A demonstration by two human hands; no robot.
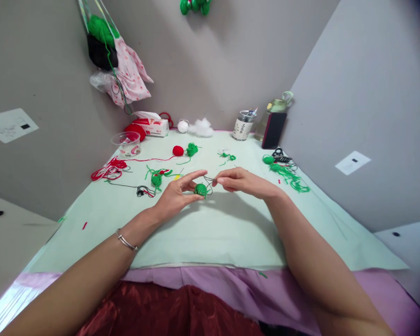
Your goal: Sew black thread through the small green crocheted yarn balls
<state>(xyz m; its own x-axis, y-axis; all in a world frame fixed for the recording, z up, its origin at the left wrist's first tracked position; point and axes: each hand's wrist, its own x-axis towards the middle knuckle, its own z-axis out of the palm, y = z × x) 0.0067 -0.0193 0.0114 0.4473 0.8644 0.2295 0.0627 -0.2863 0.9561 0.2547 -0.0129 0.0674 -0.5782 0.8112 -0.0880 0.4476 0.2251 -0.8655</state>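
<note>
My left hand point(178, 192) holds a small green crocheted ball point(200, 190) between thumb and fingers, just above the table. The index finger stretches out over the top of it. To its right, my right hand point(238, 179) is closed in a pinch on a dark thread point(210, 180). Loops of this thread hang between the fingertips and the ball. Whether a needle is in the pinch is too small to tell. Left of my left hand lies a green crocheted piece point(156, 180) with loose yarn ends and red bits.
Red yarn point(109, 169) and a clear plastic tub point(129, 148) lie at the left. Farther back are a red yarn ball point(178, 150), a tissue box point(157, 128) and white stuffing point(202, 128). A pen tin point(242, 127), a phone point(274, 130) and green yarn point(290, 177) are at the right.
</note>
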